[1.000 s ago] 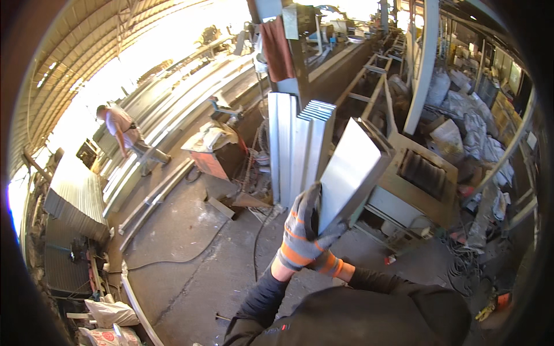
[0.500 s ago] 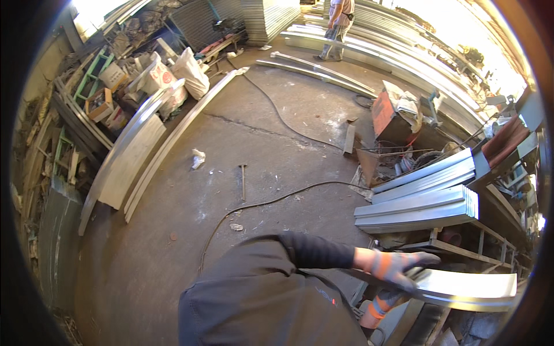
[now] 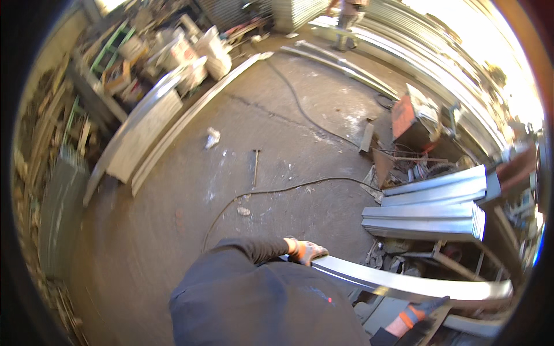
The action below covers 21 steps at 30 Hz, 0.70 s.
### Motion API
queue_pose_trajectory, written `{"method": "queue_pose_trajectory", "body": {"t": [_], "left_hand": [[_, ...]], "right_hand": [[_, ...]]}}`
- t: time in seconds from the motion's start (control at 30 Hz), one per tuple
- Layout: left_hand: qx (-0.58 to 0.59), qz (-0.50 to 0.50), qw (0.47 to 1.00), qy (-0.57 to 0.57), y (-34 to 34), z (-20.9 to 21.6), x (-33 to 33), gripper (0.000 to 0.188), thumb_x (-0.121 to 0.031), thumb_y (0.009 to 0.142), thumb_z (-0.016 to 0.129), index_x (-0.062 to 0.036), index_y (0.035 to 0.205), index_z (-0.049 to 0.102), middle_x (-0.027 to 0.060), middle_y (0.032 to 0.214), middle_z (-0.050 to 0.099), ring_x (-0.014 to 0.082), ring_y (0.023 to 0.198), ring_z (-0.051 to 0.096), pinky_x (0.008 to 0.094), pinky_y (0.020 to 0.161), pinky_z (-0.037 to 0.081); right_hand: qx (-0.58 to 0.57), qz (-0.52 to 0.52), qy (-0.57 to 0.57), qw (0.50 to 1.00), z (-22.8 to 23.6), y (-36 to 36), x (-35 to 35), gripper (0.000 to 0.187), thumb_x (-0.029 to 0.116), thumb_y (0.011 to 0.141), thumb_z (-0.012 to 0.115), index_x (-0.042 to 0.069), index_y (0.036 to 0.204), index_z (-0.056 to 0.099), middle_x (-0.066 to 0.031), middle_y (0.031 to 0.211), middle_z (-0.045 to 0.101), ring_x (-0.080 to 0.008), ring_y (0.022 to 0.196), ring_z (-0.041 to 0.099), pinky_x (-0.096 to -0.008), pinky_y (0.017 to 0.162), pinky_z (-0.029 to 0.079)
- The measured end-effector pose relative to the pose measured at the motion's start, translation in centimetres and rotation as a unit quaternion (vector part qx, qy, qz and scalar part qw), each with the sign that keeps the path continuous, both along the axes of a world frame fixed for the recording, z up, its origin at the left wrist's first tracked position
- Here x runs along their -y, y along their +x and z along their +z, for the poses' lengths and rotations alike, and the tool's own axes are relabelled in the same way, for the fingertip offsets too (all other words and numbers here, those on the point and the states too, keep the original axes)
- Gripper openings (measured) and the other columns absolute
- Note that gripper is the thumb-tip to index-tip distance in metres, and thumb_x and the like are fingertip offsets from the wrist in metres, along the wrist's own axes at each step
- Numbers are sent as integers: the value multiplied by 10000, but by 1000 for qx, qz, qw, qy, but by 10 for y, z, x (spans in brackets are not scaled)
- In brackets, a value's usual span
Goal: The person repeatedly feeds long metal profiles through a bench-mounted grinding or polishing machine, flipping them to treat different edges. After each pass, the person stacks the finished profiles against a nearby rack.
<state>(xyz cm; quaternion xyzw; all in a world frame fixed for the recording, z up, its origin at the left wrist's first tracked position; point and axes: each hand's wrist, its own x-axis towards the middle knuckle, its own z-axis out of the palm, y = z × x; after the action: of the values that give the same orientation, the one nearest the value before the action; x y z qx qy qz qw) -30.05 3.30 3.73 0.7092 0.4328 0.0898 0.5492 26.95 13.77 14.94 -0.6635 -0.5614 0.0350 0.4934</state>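
I hold a long, shiny folded metal profile [image 3: 415,285] that runs from lower centre to the lower right. My left hand [image 3: 306,251], in a grey and orange glove, grips its near end. My right hand [image 3: 424,311], in a dark glove with an orange cuff, holds it from underneath further along. My dark sweater fills the lower centre. A stack of similar metal profiles [image 3: 433,207] lies just beyond the held piece at the right.
On the concrete floor lie a hammer [image 3: 255,167] and a black cable [image 3: 300,187]. An orange machine [image 3: 412,118] stands at the right. Long metal sheets [image 3: 150,127] and sacks [image 3: 196,55] line the left. Another person [image 3: 346,17] stands far off at the top.
My view has swung from the upright stacked sheets down to the floor. The profile I carry has gone from upright to lying level across the lower right, held in both hands.
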Motion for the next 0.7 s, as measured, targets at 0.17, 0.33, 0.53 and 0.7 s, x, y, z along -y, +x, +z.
{"method": "queue_pose_trajectory", "body": {"t": [0.17,0.33,0.53,0.7], "left_hand": [[70,-38,995,66,-13,11,-62,1024,-413,711,1019,-6,1559,615,267,1483,717,430,1412,684,502,1171,551],[66,-102,988,93,-11,26,-106,866,-518,762,991,2,1401,724,269,1287,794,455,1252,756,530,1055,584],[107,-99,989,20,-39,27,-107,937,-554,718,1026,-27,1435,732,234,1345,795,387,1299,750,471,1069,580],[135,-76,987,-30,-39,57,-109,924,-527,740,1002,-9,1449,713,251,1346,791,389,1288,757,478,1068,580]], "right_hand": [[114,-32,-17,993,20,3,-23,855,388,1164,660,-17,1820,290,-258,1864,339,-406,1697,395,-538,1431,282],[189,-27,-76,979,-1,-3,-25,824,377,1178,635,-2,1825,292,-256,1870,333,-395,1702,391,-537,1433,279],[193,-19,-123,973,-21,4,-12,788,363,1195,605,17,1831,294,-252,1876,326,-381,1708,386,-535,1435,275],[142,-5,-143,980,-47,20,6,759,352,1209,579,33,1837,295,-249,1882,320,-370,1712,382,-534,1437,271]]}}
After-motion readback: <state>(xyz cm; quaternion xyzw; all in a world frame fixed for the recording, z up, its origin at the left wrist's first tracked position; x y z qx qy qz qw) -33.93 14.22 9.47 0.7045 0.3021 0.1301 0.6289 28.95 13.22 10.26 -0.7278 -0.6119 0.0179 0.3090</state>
